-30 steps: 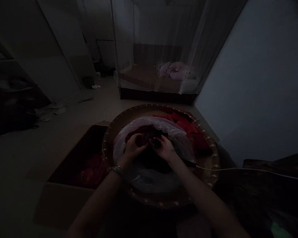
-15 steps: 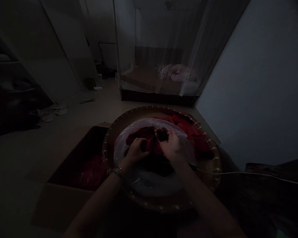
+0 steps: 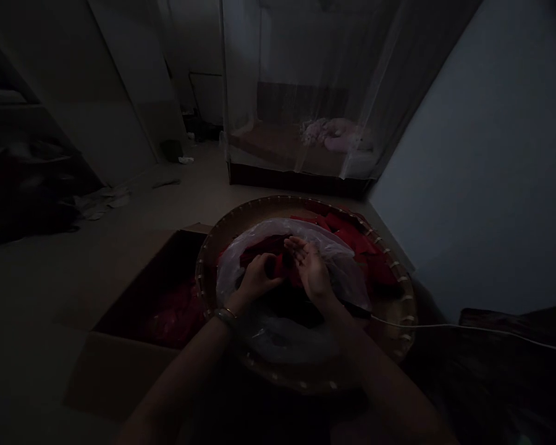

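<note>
My left hand (image 3: pixel 254 279), with a bangle at the wrist, has thumb and fingers curled round a small red pouch (image 3: pixel 277 267); its exact kind is hard to make out in the dark. Just right of the pouch's mouth, my right hand (image 3: pixel 314 273) is tilted with its fingers stretched out and palm toward the pouch. Both hands are over an open clear plastic bag (image 3: pixel 245 241). Inside the bag lies a dark mass (image 3: pixel 291 306), too dim to identify. The bag rests in a round woven bamboo tray (image 3: pixel 202 259), where red pieces (image 3: pixel 359 241) lie at the far right.
A cardboard box (image 3: pixel 120 364) with red items inside stands left of the tray. A white cable (image 3: pixel 472 326) runs from the tray to the right. Beyond are a netted bed (image 3: pixel 301 157) and a pale wall (image 3: pixel 486 173). Papers (image 3: pixel 104 201) lie on the floor.
My right hand rose from the bag with dark loose stuff in its palm, then tipped left toward the red pouch; the palm no longer shows the dark heap. My left hand stays on the pouch.
</note>
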The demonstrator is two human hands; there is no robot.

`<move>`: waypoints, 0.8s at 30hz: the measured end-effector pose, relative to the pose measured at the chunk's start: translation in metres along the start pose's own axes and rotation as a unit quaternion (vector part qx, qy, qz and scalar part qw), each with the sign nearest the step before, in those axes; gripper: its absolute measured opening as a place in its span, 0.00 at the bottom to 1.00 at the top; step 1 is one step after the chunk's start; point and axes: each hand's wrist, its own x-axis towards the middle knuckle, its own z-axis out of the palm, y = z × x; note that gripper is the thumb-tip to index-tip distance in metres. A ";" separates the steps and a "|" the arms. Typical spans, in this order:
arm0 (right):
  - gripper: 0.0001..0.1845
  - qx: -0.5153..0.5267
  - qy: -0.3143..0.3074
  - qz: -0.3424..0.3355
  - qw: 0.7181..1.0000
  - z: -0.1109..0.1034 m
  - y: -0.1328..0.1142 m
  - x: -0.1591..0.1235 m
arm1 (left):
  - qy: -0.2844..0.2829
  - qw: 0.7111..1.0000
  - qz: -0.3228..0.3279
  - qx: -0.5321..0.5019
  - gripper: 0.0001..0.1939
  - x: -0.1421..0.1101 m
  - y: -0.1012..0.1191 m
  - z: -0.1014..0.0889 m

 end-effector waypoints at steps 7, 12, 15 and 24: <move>0.24 -0.306 -0.065 -0.096 0.945 -0.016 -0.013 -0.015 | 0.006 1.000 -0.017 -0.003 0.23 0.001 -0.003 0.001; 0.18 -0.492 -0.096 -0.150 0.852 -0.018 -0.008 -0.015 | -0.001 1.000 -0.004 -0.014 0.23 0.002 0.000 -0.002; 0.17 -0.495 -0.108 -0.169 0.846 -0.018 -0.008 -0.013 | -0.015 1.000 0.003 -0.008 0.24 0.002 0.000 -0.003; 0.15 -0.604 -0.236 -0.042 0.760 -0.045 0.006 0.002 | 0.035 0.997 -0.014 -0.062 0.28 0.003 -0.001 -0.001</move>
